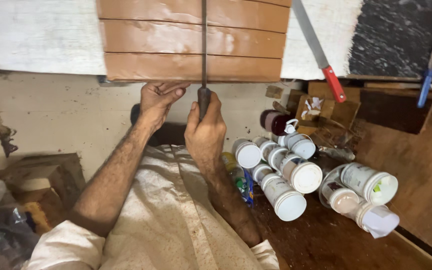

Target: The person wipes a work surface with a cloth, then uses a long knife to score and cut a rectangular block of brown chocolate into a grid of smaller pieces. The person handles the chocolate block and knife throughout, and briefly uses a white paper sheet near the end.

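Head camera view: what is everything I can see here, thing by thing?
Grooved wooden panel: one, brown, top centre on the white bench.
File: one, dark, upright across the panel.
Saw: one, red handle, upper right.
Clamp handle: one, blue, far right.
Plastic jars: about ten, white, heaped at right on the floor.
Wood block: one, brown, lower left.
Apron: one, cream, bottom centre.
Left hand: under the panel's lower edge.
Right hand: grips the file's handle.

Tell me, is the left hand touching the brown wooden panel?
Touching. The head view shows the left hand with fingers curled against the lower edge of the brown wooden panel, no gap visible.
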